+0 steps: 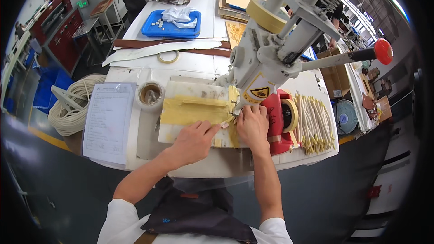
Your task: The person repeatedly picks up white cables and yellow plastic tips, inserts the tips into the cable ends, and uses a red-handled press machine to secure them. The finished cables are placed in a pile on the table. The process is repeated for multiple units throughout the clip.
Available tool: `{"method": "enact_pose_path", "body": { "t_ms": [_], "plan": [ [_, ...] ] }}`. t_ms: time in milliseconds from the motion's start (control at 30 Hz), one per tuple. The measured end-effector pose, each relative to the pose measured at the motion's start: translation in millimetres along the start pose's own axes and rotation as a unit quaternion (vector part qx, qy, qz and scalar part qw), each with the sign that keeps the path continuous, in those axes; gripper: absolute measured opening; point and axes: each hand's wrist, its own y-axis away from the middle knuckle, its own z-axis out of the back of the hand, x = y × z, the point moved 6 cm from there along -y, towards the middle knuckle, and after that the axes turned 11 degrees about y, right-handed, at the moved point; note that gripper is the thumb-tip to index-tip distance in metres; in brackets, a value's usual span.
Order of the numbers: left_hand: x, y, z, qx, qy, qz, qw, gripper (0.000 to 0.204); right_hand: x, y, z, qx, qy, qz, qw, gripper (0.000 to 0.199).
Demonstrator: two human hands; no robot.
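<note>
My left hand (194,140) rests over the front of a white board (174,131) partly covered in yellow tape (194,114). Its thumb and forefinger pinch a short pale cord-like piece (224,125) that points toward the press. My right hand (253,124) is closed right beside the lower tip of a grey hand press (262,58); whatever its fingers hold is hidden. The press has a lever with a red knob (383,52) out to the right. Just right of my right hand is a red object (279,129), with a tape roll (289,115) against it.
Many pale cords with yellow ends (314,122) lie at the right. Leftward are a clear tape roll (150,95), a printed sheet (108,122) and a coil of white cord (74,108). Farther back sit a blue tray (172,32) and brown strips (149,43). Other people stand behind.
</note>
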Motion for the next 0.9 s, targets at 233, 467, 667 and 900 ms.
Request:
{"method": "enact_pose_path", "body": {
  "t_ms": [233, 467, 667, 900],
  "plan": [
    [-0.3, -0.4, 0.5, 0.000, 0.012, 0.017, 1.000, 0.045, 3.6, 10.8, 5.3, -0.039, 0.012, 0.014, 0.999, 0.035],
    [-0.7, -0.2, 2.3, -0.016, 0.030, 0.018, 0.999, 0.042, 5.3, 10.5, 6.4, -0.003, 0.011, 0.009, 1.000, 0.038],
    [-0.3, 0.9, 0.7, -0.013, 0.021, 0.022, 0.999, 0.043, 3.1, 7.9, 12.3, 0.027, -0.029, -0.016, 0.999, 0.044],
    [2.0, 2.7, -1.8, -0.013, 0.028, 0.024, 0.999, 0.045, -18.1, 25.9, 60.5, -0.066, -0.156, 0.026, 0.985, 0.057]
  ]
}}
